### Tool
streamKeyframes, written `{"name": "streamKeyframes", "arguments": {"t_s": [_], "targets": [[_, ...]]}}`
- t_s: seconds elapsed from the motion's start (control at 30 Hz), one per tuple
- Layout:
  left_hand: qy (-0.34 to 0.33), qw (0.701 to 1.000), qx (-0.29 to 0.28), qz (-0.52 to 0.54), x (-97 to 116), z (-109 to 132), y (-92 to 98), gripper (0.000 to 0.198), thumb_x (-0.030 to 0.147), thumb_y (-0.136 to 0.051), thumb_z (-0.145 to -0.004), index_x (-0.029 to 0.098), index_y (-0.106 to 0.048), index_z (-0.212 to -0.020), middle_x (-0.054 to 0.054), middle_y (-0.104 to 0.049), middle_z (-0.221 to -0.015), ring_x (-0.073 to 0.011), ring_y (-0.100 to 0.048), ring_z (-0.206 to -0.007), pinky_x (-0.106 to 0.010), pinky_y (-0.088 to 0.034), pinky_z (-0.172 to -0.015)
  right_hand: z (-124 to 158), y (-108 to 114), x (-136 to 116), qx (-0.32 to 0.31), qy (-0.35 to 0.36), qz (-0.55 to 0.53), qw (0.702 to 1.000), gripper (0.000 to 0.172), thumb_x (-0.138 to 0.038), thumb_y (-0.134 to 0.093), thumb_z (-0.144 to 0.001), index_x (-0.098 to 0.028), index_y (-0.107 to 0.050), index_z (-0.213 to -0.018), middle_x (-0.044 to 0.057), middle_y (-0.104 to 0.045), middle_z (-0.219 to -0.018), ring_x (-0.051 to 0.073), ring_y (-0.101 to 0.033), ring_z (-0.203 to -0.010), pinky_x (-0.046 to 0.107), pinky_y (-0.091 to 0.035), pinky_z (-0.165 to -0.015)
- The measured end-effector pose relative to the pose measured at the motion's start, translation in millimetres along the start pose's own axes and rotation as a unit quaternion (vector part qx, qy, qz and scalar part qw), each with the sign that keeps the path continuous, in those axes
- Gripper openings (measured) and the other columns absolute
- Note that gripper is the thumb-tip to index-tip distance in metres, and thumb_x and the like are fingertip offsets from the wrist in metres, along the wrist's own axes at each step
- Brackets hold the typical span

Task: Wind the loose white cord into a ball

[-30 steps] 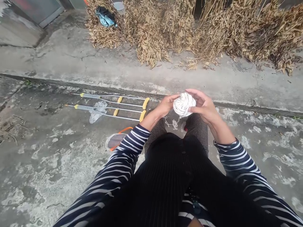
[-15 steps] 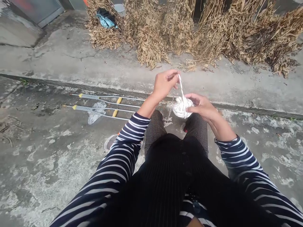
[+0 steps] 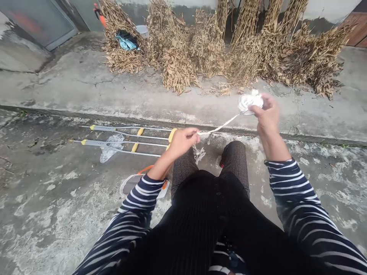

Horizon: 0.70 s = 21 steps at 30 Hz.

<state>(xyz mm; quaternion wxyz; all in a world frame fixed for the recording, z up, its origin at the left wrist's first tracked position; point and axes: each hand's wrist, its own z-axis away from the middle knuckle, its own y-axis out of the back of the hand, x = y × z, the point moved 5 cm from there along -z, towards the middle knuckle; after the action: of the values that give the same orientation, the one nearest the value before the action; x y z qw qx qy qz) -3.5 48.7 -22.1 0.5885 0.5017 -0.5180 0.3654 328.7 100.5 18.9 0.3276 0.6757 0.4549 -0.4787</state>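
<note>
My right hand is closed around a ball of white cord, raised at the right over the concrete ledge. From the ball a strand of cord slants down to the left. My left hand pinches the strand's other end above my left knee. A frayed tangle of cord hangs just below those fingers. Between the two hands the strand looks nearly straight, with a slight sag.
On the ground at left lie two crutches with yellow pads and a clear plastic bag. A grey item with orange trim is near my left forearm. Dried plant bundles line the raised concrete ledge.
My right hand has carried the ball up and to the right. My left hand has moved down and left, still pinching the cord, and the strand between them has lengthened.
</note>
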Motion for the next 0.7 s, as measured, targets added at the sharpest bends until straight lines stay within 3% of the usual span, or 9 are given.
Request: {"name": "streamKeyframes", "arguments": {"t_s": [0.1,0.17,0.23,0.33,0.43,0.57,0.7], "targets": [[0.051,0.995,0.002,-0.091,-27,-11,-1.1,0.011,0.014,-0.07,-0.079,0.018,-0.076,-0.088,-0.003,-0.078,-0.085,-0.0148,-0.068,-0.073,-0.023,-0.054,-0.065,-7,-11,-47,-0.061,0.049,-0.019,0.997,0.05,-0.031,-0.082,-0.066,-0.033,-0.066,-0.113,0.001,-0.071,-0.118,0.028,-0.068,-0.111,0.046,-0.063,-0.084],[0.032,0.995,0.014,-0.095,-13,-27,-10.2,0.032,0.018,-0.071,-0.083,0.019,-0.076,-0.115,-0.008,-0.079,-0.114,-0.0168,-0.071,-0.082,-0.028,-0.059,-0.073,3,-34,-82,-0.12,0.049,-0.001,0.992,0.053,-0.03,-0.087,-0.063,-0.034,-0.068,-0.112,0.003,-0.072,-0.121,0.033,-0.066,-0.121,0.053,-0.063,-0.089],[-0.021,0.999,0.003,-0.025,21,-48,-26.7,0.048,0.022,-0.071,-0.088,0.021,-0.067,-0.136,-0.011,-0.073,-0.134,-0.0188,-0.073,-0.091,-0.033,-0.062,-0.078,18,-58,-111,-0.153,0.032,0.026,0.987,0.047,-0.03,-0.087,-0.063,-0.033,-0.07,-0.107,0.004,-0.073,-0.12,0.035,-0.065,-0.123,0.057,-0.062,-0.094],[-0.081,0.99,0.005,0.116,73,-75,-49.8,0.041,0.022,-0.072,-0.089,0.017,-0.07,-0.129,-0.011,-0.077,-0.12,-0.0218,-0.074,-0.097,-0.031,-0.063,-0.075,36,-87,-139,-0.195,0.016,0.028,0.98,0.041,-0.029,-0.087,-0.064,-0.031,-0.071,-0.101,0.004,-0.075,-0.117,0.034,-0.067,-0.119,0.056,-0.061,-0.099],[-0.088,0.976,0.008,0.201,97,-85,-65.4,0.024,0.023,-0.073,-0.09,0.012,-0.073,-0.111,-0.008,-0.078,-0.094,-0.0187,-0.076,-0.083,-0.025,-0.062,-0.066,37,-95,-145,-0.23,-0.014,0.0,0.973,0.039,-0.025,-0.085,-0.065,-0.029,-0.07,-0.101,0.005,-0.076,-0.11,0.033,-0.069,-0.11,0.055,-0.062,-0.094],[-0.054,0.967,-0.01,0.251,89,-79,-70.8,0.022,0.032,-0.076,-0.091,0.011,-0.07,-0.086,-0.003,-0.071,-0.068,-0.0133,-0.071,-0.062,-0.022,-0.059,-0.06,26,-88,-139,-0.239,-0.068,-0.024,0.968,0.04,-0.026,-0.084,-0.063,-0.025,-0.07,-0.101,0.006,-0.075,-0.1,0.031,-0.071,-0.101,0.054,-0.063,-0.086],[-0.022,0.964,-0.034,0.261,77,-75,-65.5,0.034,0.04,-0.079,-0.09,0.012,-0.065,-0.074,-0.002,-0.069,-0.064,-0.0093,-0.066,-0.056,-0.019,-0.056,-0.057,18,-83,-145,-0.234,-0.073,-0.03,0.969,0.044,-0.036,-0.089,-0.062,-0.025,-0.07,-0.101,0.005,-0.075,-0.104,0.034,-0.07,-0.109,0.054,-0.063,-0.085]]}}
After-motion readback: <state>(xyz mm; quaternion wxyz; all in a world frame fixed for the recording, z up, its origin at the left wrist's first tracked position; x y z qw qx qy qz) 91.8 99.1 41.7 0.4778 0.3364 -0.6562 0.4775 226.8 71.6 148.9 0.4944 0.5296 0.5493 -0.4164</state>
